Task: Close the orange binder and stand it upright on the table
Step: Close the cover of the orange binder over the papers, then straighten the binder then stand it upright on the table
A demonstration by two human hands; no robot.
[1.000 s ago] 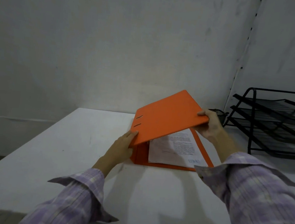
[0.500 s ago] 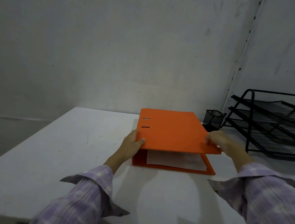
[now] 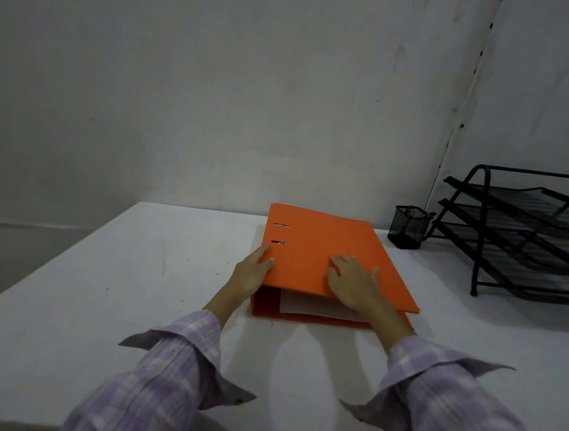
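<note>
The orange binder [image 3: 321, 249] lies flat on the white table [image 3: 96, 302], its cover down over the white sheets whose edge shows at the near side. My left hand [image 3: 250, 274] holds the binder's near left corner at the spine, thumb on top of the cover. My right hand [image 3: 356, 283] lies flat on the cover near its front edge, fingers spread and pressing down.
A black mesh pen cup [image 3: 407, 231] stands just behind the binder's far right corner. A black wire tiered paper tray [image 3: 529, 236] fills the right side of the table. A grey wall runs behind the table's far edge.
The raised cover has come down onto the pages. My right hand has shifted from the cover's right edge to lie flat on top; my left hand stayed at the spine corner.
</note>
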